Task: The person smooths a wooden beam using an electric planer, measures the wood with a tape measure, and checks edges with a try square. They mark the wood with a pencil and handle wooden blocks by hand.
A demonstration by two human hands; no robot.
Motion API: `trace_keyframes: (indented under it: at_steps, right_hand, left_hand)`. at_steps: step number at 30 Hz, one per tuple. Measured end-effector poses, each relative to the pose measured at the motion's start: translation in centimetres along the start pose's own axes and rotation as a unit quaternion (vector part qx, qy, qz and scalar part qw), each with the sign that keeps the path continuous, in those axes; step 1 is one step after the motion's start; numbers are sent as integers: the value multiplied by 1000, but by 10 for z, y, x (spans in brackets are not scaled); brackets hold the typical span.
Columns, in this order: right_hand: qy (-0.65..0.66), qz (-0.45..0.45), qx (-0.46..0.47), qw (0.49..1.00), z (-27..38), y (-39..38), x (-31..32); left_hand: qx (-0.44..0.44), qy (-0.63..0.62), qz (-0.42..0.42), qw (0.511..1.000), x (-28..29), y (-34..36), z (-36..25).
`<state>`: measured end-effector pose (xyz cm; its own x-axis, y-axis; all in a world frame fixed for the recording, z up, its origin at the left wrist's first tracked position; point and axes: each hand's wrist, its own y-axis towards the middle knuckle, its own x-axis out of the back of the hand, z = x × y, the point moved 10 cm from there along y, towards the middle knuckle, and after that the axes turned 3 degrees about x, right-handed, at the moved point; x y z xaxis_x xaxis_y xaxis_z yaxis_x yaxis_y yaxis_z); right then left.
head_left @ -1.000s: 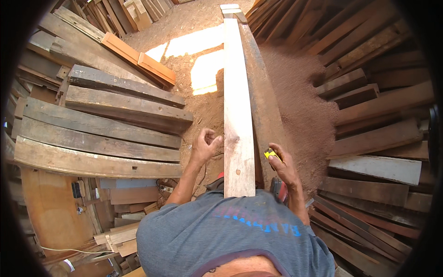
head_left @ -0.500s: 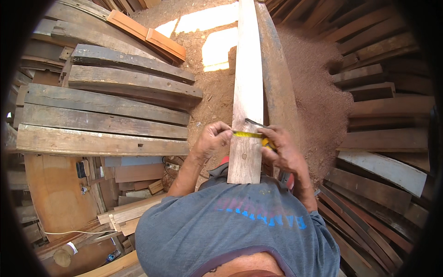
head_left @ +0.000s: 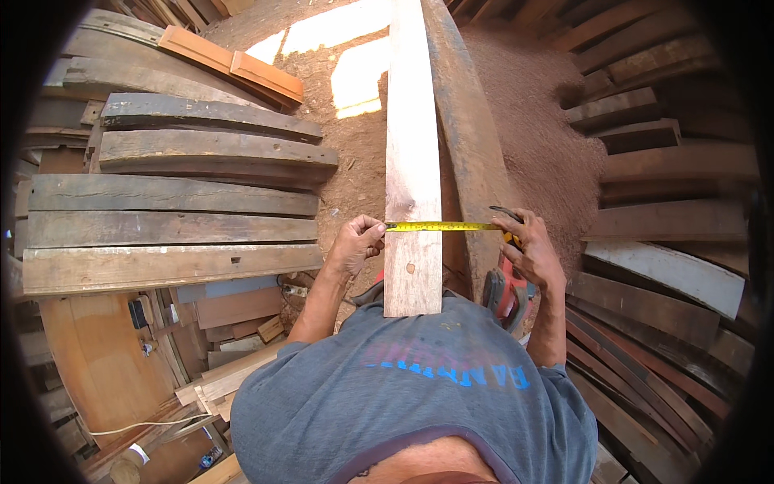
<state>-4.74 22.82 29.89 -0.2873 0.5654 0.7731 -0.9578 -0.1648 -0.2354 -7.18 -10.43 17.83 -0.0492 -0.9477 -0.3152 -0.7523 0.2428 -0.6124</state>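
Observation:
A pale plank [head_left: 413, 137] runs away from my body, with a wider weathered brown board [head_left: 472, 145] on its right. A yellow tape measure blade [head_left: 447, 227] stretches crosswise over the pale plank. My left hand [head_left: 361, 242] pinches the blade's end at the plank's left edge. My right hand [head_left: 532, 250] grips the tape case [head_left: 510, 240] to the right, over the brown board, along with a slim dark stick, perhaps a pencil. Below that hand sits a red and black power tool [head_left: 508, 298].
Stacked old timbers [head_left: 173, 262] lie on the left, with orange panels [head_left: 201, 52] behind them. More timbers [head_left: 661, 274] line the right beside a heap of reddish sawdust [head_left: 548, 153]. An upright wooden panel [head_left: 97, 363] and a thin cable [head_left: 153, 423] are at lower left; sunlight patches the dirt floor.
The tape has been pulled out across the plank. My left hand came up to take its end, and my right hand moved rightward with the case, lengthening the blade.

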Motion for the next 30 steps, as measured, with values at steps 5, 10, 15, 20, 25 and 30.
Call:
trace_keyframes:
  at_steps: [5, 10, 15, 20, 25, 30]
  right_hand:
    - [5, -1, -3, 1000, 1, 0, 0]
    - [2, -4, 2, 1000, -1, -1, 2]
    - [10, 5, -9, 1000, -2, -1, 2]
    - [45, 36, -8, 998, -2, 15, 3]
    - [-28, -82, 23, 996, 7, 81, 38]
    - [-80, -92, -8, 992, 6, 169, 50]
  left_hand:
    - [-25, 7, 7, 1000, 5, 4, 4]
    - [-45, 28, 1, 999, 3, 7, 7]
    - [-47, 22, 15, 999, 3, 9, 10]
    - [-60, 37, 1, 997, 9, 16, 4]
    - [-187, 61, -91, 976, 26, 68, -72]
    - [-239, 138, -114, 954, 14, 132, -116]
